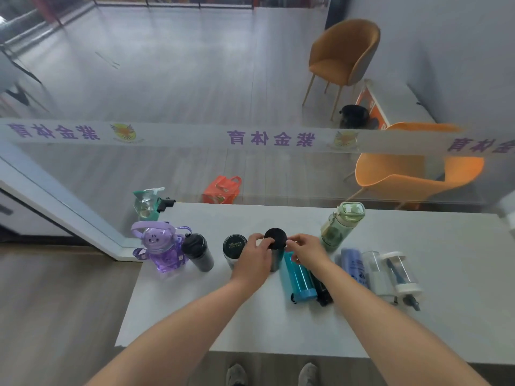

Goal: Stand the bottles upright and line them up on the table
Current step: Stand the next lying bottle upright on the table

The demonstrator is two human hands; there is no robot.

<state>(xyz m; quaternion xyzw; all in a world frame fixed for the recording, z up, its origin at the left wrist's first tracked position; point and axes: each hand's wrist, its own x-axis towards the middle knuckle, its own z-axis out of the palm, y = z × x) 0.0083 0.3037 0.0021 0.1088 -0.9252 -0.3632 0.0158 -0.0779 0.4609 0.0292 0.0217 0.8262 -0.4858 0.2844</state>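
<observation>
On the white table a purple cartoon bottle, a dark grey tumbler, a black-lidded jar and a green bottle stand upright. Between the jar and the green bottle stands a steel flask with a black cap. My left hand grips its body and cap edge. My right hand touches the cap's right side. A teal bottle, a black bottle, a blue bottle and two clear bottles lie on their sides at the right.
A glass wall with a white banner runs just behind the table's far edge. A green-topped bottle and an orange bag show beyond it, with orange chairs farther back. My feet show below the table's near edge.
</observation>
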